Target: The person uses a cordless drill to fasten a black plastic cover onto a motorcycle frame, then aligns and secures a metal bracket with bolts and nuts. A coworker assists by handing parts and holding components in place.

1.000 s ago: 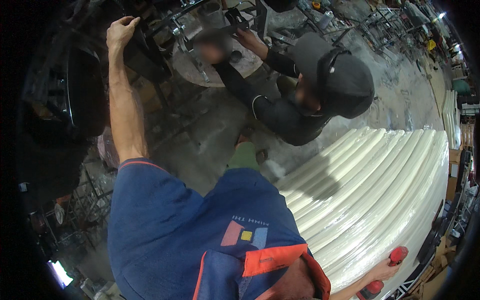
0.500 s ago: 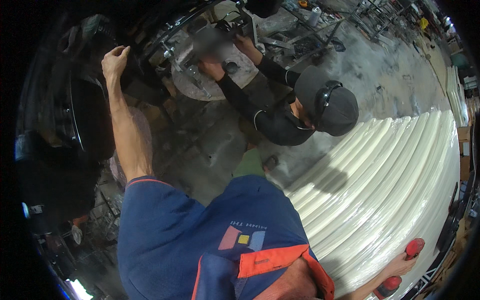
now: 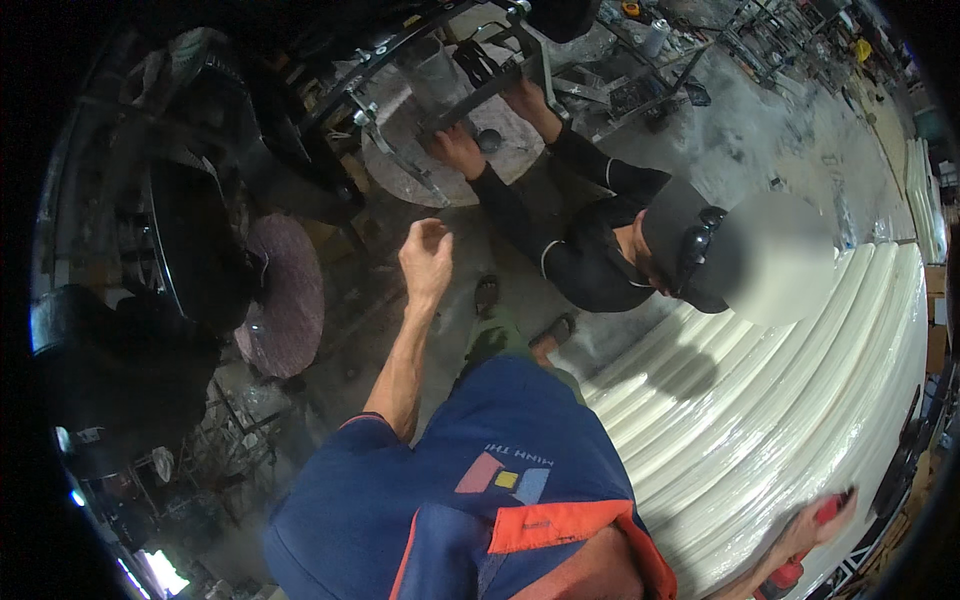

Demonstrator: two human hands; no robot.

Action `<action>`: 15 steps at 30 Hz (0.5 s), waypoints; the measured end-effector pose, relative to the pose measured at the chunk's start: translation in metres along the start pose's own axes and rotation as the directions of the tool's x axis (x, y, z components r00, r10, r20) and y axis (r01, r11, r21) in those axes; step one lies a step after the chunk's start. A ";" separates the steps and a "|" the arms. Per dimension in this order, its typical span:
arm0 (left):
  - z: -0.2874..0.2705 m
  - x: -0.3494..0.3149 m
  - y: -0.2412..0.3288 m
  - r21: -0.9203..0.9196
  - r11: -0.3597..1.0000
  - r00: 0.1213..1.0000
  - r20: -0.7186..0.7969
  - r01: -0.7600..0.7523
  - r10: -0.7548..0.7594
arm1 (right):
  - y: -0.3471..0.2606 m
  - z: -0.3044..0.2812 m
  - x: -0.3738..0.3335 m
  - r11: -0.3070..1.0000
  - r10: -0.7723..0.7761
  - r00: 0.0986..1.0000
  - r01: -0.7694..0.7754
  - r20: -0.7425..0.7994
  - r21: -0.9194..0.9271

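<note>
My left hand (image 3: 428,258) is raised over the floor in front of my body. Its fingers are curled in toward the thumb, and whatever they may hold is hidden. At the lower right, my right hand (image 3: 818,524) is wrapped round the grip of a red and black cordless drill (image 3: 786,574). The drill is beside pale, plastic-wrapped long strips. Ahead, a co-worker in a dark cap has both hands, one hand (image 3: 460,152) nearer, at a metal frame (image 3: 485,98) above a round stone-like disc (image 3: 400,165).
A dark panel (image 3: 200,240) and a mottled purplish disc (image 3: 285,295) stand at my left. The wrapped pale strips (image 3: 760,400) spread across the right side. A spray can (image 3: 655,38) and metal frames lie at the far right of the workplace.
My left hand has come from the far left back toward my body, to the right. My right hand has shifted slightly lower, still with the drill. The co-worker's head has moved right.
</note>
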State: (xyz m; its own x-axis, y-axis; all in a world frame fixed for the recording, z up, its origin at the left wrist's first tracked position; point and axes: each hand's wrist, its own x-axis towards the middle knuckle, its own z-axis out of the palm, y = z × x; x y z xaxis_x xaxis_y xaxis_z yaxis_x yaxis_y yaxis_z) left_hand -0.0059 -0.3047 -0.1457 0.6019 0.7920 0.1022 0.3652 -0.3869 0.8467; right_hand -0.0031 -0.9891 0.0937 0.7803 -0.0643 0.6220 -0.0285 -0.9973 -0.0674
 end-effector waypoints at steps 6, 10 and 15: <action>-0.001 0.059 -0.034 -0.030 0.981 0.980 -0.035 0.194 -0.195 | -0.296 0.082 0.045 0.653 -0.444 0.784 -0.048 0.434 0.756; 0.005 0.077 -0.072 0.100 0.937 0.942 -0.034 0.336 -0.334 | -0.538 0.159 0.073 0.119 -0.758 0.651 0.081 0.038 0.990; -0.003 0.093 -0.106 0.044 0.946 0.946 0.011 0.322 -0.323 | -0.788 0.254 0.083 0.200 -0.731 0.681 0.166 0.035 0.966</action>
State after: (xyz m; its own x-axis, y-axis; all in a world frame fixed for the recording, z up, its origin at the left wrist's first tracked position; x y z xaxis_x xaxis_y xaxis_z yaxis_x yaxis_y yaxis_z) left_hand 0.0087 -0.1886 -0.2247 0.4596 0.8691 -0.1827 0.5708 -0.1315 0.8105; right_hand 0.2427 -0.1994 -0.0002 0.5740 0.6867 0.4461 0.7271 -0.1769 -0.6633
